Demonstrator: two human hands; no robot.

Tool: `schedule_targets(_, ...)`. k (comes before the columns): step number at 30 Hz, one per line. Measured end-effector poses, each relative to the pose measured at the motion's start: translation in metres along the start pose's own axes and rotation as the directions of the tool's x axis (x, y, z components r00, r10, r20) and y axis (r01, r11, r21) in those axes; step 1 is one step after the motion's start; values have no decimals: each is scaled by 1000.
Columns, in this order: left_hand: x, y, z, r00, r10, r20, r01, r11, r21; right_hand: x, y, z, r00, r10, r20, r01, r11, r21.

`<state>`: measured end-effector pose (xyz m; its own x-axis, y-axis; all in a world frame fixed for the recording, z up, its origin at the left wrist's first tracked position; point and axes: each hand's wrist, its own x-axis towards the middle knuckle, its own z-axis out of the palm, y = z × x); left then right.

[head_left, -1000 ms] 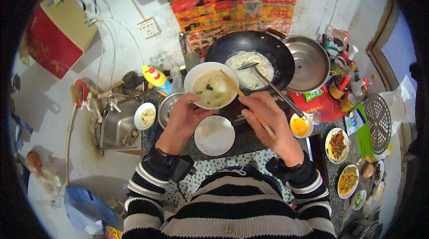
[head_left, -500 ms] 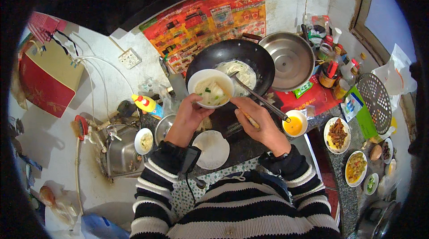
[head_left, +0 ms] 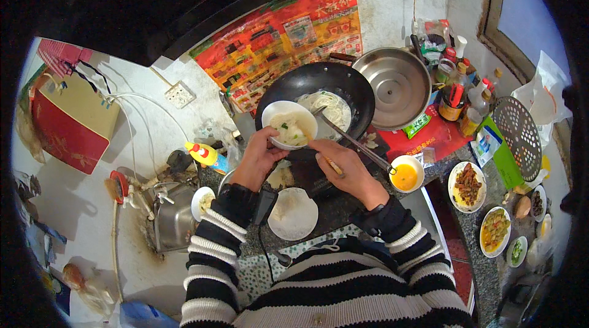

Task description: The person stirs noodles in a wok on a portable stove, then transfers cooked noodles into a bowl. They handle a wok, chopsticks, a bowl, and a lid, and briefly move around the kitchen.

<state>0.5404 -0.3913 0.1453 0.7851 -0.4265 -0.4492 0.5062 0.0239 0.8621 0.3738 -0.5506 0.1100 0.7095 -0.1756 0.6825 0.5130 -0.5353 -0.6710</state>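
My left hand (head_left: 257, 159) is closed on the rim and side of a white bowl (head_left: 275, 109), which holds noodles in cloudy broth with bits of green. My right hand (head_left: 351, 173) grips wooden chopsticks (head_left: 335, 167) whose far ends reach into the bowl's right side. Behind and partly under the bowl sits a black wok (head_left: 361, 92) with pale noodles (head_left: 333, 107) in liquid. A metal spatula (head_left: 346, 135) rests in the wok, its handle slanting toward the near right past my right hand.
A steel pan (head_left: 392, 98) stands right of the wok. Beaten egg fills a small bowl (head_left: 406, 177) near the spatula handle. Plates of food (head_left: 480, 188) line the right counter. A white plate (head_left: 304, 217) lies below my hands; a sink (head_left: 175, 217) is at left.
The whole view has shifted slightly. The bowl stays over the wok's near left side, and the chopsticks remain in it with both hands keeping their grips.
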Motion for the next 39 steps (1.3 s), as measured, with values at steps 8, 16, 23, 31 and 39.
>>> schedule_targets(8,18,7,-3,999,0,48,-7,990,141,0,8,6,999,9,34,-11,999,42)
schedule_targets(16,19,13,8,997,77,-7,-73,969,238,5,6,9,999,17,48,-16,999,-31)
schedule_targets(23,33,13,8,993,115,-15,-106,955,276,5,11,12,999,40,35,-40,999,-6)
schedule_targets(31,42,17,9,993,115,15,-114,951,287,6,16,15,999,28,28,-27,999,-45)
schedule_targets(39,48,21,10,991,137,-7,-126,932,341,10,19,21,1000,27,5,-27,998,-53)
